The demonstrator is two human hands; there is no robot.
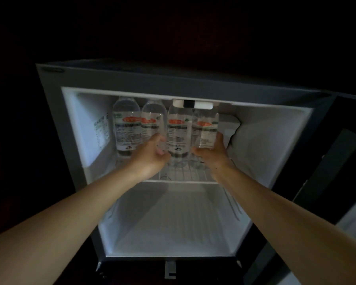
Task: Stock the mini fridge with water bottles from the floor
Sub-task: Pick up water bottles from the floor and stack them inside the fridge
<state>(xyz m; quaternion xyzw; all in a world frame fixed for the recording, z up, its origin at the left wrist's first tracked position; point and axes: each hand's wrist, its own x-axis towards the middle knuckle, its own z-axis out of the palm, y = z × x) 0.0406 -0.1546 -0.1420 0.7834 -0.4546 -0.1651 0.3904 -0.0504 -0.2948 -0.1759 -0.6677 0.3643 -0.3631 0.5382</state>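
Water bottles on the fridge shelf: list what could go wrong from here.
1. The left hand grips the second bottle and the right hand grips the rightmost bottle. The third bottle stands tight between them, so shifting either could knock it over.
2. All stand upright on the wire shelf. A base set unevenly on the wires might tip forward, out of the open mini fridge.

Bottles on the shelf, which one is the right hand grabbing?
The rightmost bottle, last of the four in the row; the right hand curls round its lower part.
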